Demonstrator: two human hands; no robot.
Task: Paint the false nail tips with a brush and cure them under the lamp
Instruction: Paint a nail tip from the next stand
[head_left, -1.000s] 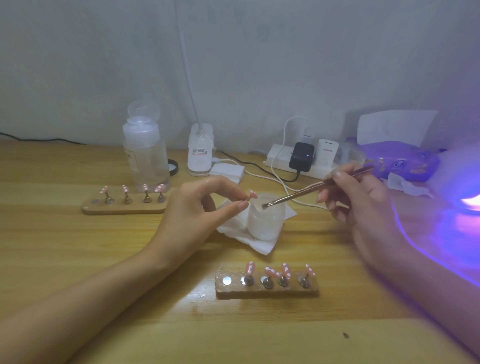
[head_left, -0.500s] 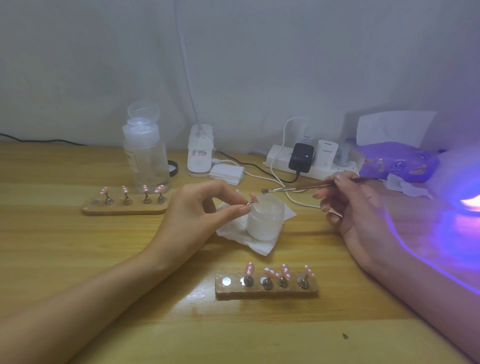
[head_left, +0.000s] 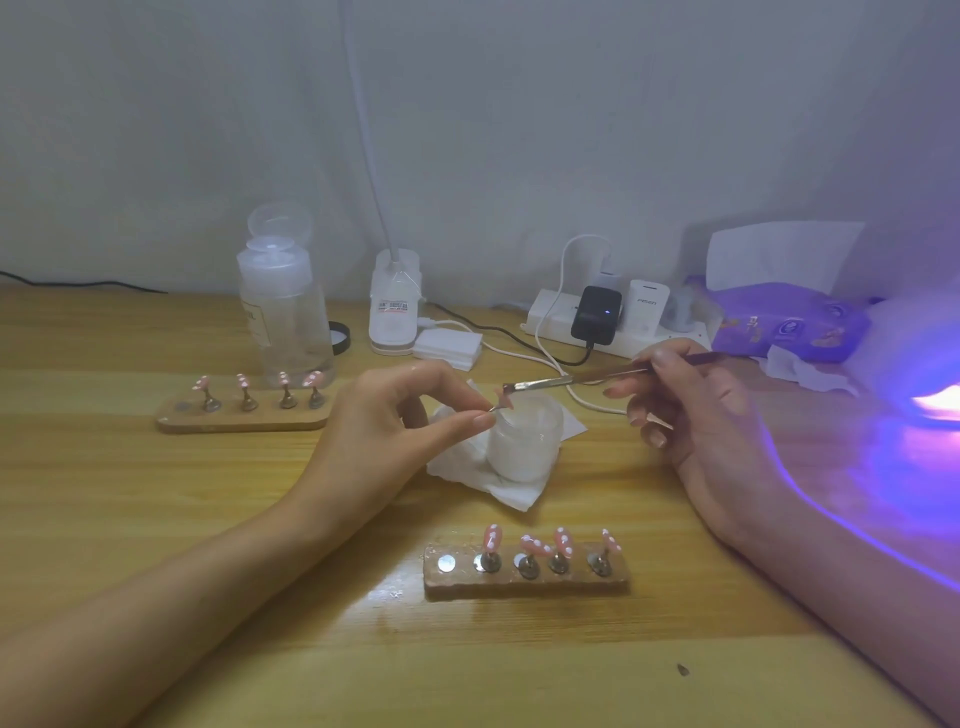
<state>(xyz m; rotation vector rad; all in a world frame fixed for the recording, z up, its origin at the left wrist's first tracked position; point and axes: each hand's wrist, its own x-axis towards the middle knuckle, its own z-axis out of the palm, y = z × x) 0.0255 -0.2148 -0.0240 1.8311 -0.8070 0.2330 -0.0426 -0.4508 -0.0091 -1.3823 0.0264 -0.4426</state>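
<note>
Four dotted nail tips (head_left: 550, 543) stand on the near holder (head_left: 524, 583), one slot vacant; the left hand (head_left: 410, 415) pinches a fifth tip (head_left: 505, 401) above the jar (head_left: 524, 441), the right hand (head_left: 696, 410) pinching the brush (head_left: 582, 376) onto it. Curing under the glowing lamp (head_left: 930, 364) seems yet to come.

Plain grey-white wall (head_left: 571, 130) is filling the upper half, with faint vertical shading showing; cannot tell if it's cloth. Light wooden table (head_left: 156, 519) is taking up the lower half, grain running left to right, far edge meeting the wall. Lighting is looking dim and even, and a small shine (head_left: 389, 592) is sitting on the wood near the front middle. Violet glow (head_left: 909, 452) is spilling over the table's right edge and tinting the wall's right side. Black cable (head_left: 78, 283) is lying along the far left edge. Dark speck (head_left: 683, 669) is sitting near the front right.
</note>
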